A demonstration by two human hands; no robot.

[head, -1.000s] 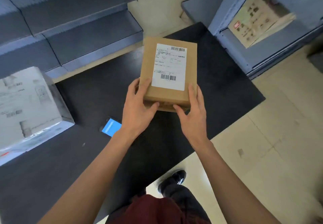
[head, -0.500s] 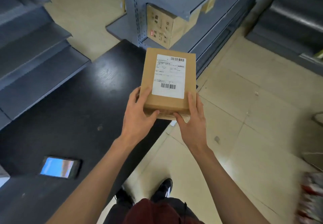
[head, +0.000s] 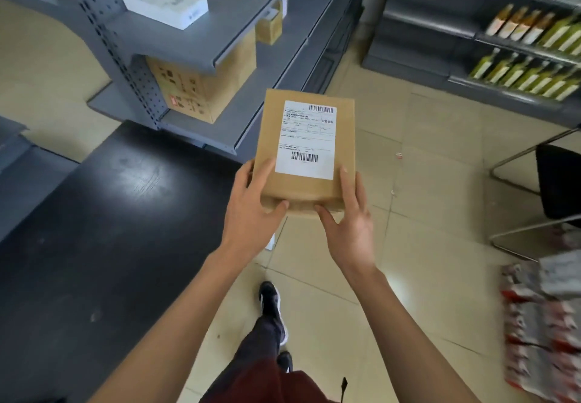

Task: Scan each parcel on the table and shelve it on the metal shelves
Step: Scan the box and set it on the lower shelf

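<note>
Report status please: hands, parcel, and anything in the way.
Both hands, left and right, grip brown parcel at near end, label up. Parcel off the table, facing metal shelves. Nothing between.

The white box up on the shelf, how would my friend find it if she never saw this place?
Start at the grey metal shelves standing just past the black table. Look at the shelf board above the big brown carton; the white box lies flat near its left end. It is the only white, flat box there, since its neighbours are brown cardboard.

Red-and-white packets blurred; chair cut off at right edge.
</note>
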